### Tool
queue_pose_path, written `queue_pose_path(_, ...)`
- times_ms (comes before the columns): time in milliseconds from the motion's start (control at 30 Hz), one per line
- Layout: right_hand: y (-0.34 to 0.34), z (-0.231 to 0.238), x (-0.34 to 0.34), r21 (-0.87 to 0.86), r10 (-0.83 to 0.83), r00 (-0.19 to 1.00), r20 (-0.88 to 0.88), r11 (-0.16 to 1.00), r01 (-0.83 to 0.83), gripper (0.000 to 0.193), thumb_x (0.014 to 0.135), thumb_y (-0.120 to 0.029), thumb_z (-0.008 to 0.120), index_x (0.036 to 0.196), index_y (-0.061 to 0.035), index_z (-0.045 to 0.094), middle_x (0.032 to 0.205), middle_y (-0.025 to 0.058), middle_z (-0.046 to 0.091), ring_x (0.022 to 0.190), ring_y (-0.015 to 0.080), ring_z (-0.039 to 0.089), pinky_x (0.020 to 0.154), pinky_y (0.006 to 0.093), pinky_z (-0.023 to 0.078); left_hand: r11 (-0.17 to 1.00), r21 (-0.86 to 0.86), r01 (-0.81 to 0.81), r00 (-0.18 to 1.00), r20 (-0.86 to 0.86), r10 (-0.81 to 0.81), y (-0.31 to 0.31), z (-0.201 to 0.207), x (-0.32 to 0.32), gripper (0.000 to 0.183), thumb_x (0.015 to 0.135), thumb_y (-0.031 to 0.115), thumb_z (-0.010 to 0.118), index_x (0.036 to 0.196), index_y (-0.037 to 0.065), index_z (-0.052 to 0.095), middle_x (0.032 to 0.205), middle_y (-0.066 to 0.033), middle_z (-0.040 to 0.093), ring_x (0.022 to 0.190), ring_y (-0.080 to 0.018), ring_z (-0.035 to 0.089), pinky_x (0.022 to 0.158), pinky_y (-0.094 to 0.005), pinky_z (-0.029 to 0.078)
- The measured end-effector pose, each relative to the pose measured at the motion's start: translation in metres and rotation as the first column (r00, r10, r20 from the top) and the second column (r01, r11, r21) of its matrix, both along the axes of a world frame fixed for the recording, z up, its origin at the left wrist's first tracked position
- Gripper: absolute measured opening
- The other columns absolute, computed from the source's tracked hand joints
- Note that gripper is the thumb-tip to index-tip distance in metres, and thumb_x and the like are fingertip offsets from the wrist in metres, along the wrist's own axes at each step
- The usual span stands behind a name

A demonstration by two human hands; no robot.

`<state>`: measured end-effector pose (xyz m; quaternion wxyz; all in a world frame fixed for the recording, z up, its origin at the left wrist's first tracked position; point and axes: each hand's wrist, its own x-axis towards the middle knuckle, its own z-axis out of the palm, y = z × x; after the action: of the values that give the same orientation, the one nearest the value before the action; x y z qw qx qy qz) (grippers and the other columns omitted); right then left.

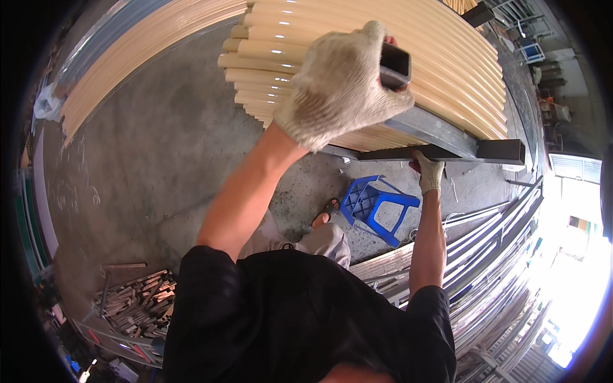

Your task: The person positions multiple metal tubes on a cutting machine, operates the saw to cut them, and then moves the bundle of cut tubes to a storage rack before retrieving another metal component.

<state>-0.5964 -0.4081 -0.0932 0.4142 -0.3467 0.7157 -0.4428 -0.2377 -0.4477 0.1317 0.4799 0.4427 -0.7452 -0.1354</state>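
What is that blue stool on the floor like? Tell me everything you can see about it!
The blue stool looks like moulded plastic, with a square seat ribbed in a grid on its underside and splayed legs. It lies tipped on its side on the grey concrete floor, legs pointing right. It sits below the dark metal tube, between the person's sandalled foot and right hand. No hand touches it.

Left hand (341, 86) gloved, fingers curled, right hand (430, 172) gloved, arm outstretched

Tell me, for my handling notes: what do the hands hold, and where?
Left hand grips the steel tube at its open end; right hand supports it from below.
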Motion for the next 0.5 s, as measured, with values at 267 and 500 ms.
queue_pose_path(267, -0.022, -0.019, 0.028, -0.157, 0.023, 0.999, 0.022, 0.987, -0.02, 0.021, 0.077, -0.008, 0.076, 0.093, -0.0007, 0.066, 0.082, 0.0077, 0.068, 0.064, 0.0174, 0.066, 0.052, 0.0302, 0.06, 0.993, 0.119, 0.002, 1.0, 0.009, -0.003, -0.018, 0.024, 0.031, 0.036, 0.072, 0.022, 0.07, 0.1, 0.002, 0.062, 0.085, -0.0148, 0.07, 0.081, -0.0286, 0.069, 0.077, -0.0378, 0.054)
queue_pose_path(500, -0.036, -0.015, 0.095, -0.05, 0.09, 0.994, -0.063, 0.994, -0.093, 0.023, 0.073, -0.008, 0.08, 0.09, -0.0014, 0.066, 0.078, 0.0081, 0.067, 0.058, 0.0177, 0.066, 0.044, 0.0291, 0.057, 0.984, 0.117, -0.133, 0.988, -0.062, 0.141, -0.048, 0.028, 0.084, 0.037, 0.068, 0.023, 0.073, 0.096, 0.001, 0.063, 0.091, -0.0149, 0.07, 0.087, -0.026, 0.068, 0.079, -0.0349, 0.052)
